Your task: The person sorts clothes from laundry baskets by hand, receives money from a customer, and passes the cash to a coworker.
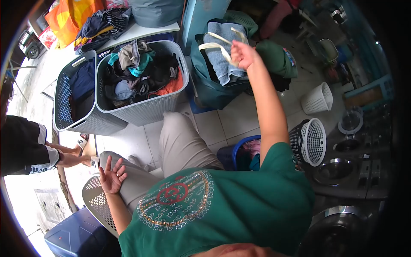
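Observation:
My right hand (244, 55) is stretched forward, its fingers closed on a cream strap (215, 46) of a large dark teal bag (205, 91). A folded blue-grey towel (219, 55) sits in the top of that bag, partly under the straps. Palm up and fingers spread, my left hand (112, 175) is near my left knee and holds nothing. Beside that arm stands a perforated beige basket (96, 195).
Two grey laundry baskets, one with dark clothes (83, 83) and one with mixed clothes (128, 92), stand ahead left. A blue bin (233, 154) and a white-and-black basket (316, 141) are right. Front-loading washers (336, 171) line the far right. Another person's legs (68, 158) show left.

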Tool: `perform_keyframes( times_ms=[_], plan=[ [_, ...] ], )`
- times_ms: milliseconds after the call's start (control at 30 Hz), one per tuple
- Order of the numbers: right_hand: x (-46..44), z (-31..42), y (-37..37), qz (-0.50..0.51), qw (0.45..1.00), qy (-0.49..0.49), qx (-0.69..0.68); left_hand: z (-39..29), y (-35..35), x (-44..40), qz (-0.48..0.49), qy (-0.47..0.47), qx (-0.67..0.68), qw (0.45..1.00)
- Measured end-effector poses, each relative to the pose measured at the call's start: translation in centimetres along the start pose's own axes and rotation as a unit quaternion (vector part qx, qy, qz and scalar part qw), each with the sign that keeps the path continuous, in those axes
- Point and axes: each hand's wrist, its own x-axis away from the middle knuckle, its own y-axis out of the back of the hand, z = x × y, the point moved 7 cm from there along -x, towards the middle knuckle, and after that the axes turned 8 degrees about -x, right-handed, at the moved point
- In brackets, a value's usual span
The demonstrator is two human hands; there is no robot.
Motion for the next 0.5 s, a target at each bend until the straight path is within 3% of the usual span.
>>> perform_keyframes(
  times_ms=[100, 200, 400, 500],
  plan=[
    [4.0, -4.5, -0.8, -0.041, 0.985, 0.083, 0.149, 0.1, 0.1, 0.1, 0.005, -0.002, -0.003, 1.0],
    [8.2, -6.3, -3.1, -0.048, 0.964, 0.18, 0.191, 0.2, -0.1, 0.0, 0.015, 0.003, -0.005, 1.0],
    [14.5, -10.4, -8.6, 0.024, 0.958, 0.207, 0.197, 0.3, 0.0, 0.2, 0.03, 0.006, -0.012, 0.999],
    [16.4, -12.9, -10.6, 0.129, 0.963, 0.19, 0.145, 0.4, 0.0, 0.2, 0.036, 0.0, 0.001, 0.999]
  ],
)
